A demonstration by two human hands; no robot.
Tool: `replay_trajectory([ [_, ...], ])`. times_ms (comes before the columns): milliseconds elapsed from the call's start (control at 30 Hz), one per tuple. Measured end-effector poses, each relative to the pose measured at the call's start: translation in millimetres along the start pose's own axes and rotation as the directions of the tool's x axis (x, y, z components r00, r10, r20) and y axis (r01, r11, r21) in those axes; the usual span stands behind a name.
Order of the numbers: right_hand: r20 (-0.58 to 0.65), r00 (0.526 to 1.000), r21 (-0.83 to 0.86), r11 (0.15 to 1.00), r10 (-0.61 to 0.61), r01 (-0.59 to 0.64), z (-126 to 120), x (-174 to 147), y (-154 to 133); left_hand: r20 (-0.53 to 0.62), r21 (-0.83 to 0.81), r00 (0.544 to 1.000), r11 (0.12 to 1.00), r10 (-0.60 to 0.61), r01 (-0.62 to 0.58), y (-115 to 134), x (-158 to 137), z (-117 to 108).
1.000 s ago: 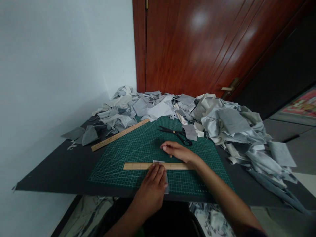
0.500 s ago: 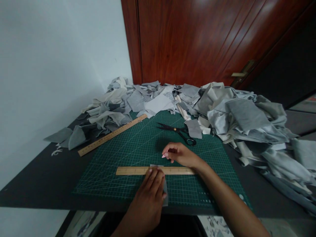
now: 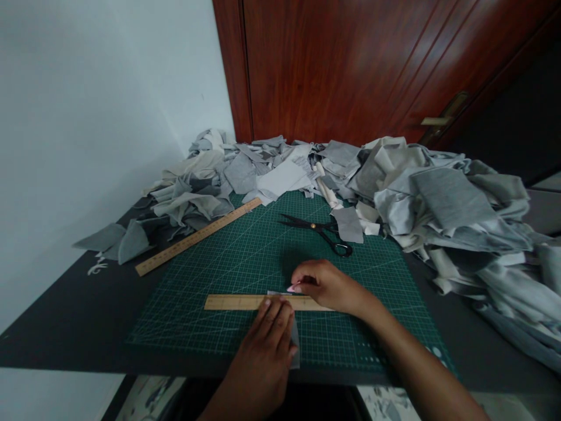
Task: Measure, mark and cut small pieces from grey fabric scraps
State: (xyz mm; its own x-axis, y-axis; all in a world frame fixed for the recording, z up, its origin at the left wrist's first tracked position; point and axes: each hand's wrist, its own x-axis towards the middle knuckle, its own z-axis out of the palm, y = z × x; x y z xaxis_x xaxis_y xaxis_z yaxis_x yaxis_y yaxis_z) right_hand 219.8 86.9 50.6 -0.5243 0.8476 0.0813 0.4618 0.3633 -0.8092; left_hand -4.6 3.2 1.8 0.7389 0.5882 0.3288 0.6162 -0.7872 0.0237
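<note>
Left hand lies nearly flat at six o'clock on the green cutting mat, taking the door side as twelve; its extended fingers rest together on a wooden ruler, without gripping it. Beneath the ruler and that hand runs a pale strip, whose far end shows just past the ruler's twelve o'clock edge and whose near end reaches toward six o'clock. Right hand, at about four o'clock from the mat's centre, is curled, thumb and fingertips closed on a small pink object. Its tip points toward nine o'clock, at the strip's far end; whether the two touch, I cannot tell. The ruler lies straight across the mat, from nine o'clock to three, with its right part running under the right wrist.

Black scissors lie at one o'clock, blades toward nine, one handle loop beside a grey fabric square. At ten o'clock a second ruler slants across the mat's edge onto the black desk. Crumpled grey and cream fabric is heaped at eleven, twelve and two o'clock, in front of the reddish-brown door.
</note>
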Motion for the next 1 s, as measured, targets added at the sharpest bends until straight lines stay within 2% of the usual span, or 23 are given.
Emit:
replay_trajectory([
  [100, 0.002, 0.999, -0.024, 0.999, -0.037, 0.037, -0.9, -0.5, -2.3, -0.01, -0.001, 1.0, 1.0, -0.015, 0.015, 0.8, 0.2, -0.6],
  [367, -0.005, 1.0, -0.038, 0.999, -0.023, 0.023, 0.1, 0.0, -0.9, -0.041, 0.048, 0.999, 0.999, -0.015, 0.017, 3.8, 4.2, -6.4],
  [567, -0.043, 0.994, -0.066, 0.993, -0.1, 0.097, 6.7, 0.7, -3.0, 0.01, 0.01, 0.999, 0.999, -0.035, 0.035, 4.6, 5.5, -9.2],
  [1000, 0.035, 0.988, -0.196, 0.969, -0.149, 0.153, 16.3, -3.2, -3.0, -0.027, 0.087, 1.0, 0.996, 0.0, 0.002, 4.1, 7.3, -10.8],
])
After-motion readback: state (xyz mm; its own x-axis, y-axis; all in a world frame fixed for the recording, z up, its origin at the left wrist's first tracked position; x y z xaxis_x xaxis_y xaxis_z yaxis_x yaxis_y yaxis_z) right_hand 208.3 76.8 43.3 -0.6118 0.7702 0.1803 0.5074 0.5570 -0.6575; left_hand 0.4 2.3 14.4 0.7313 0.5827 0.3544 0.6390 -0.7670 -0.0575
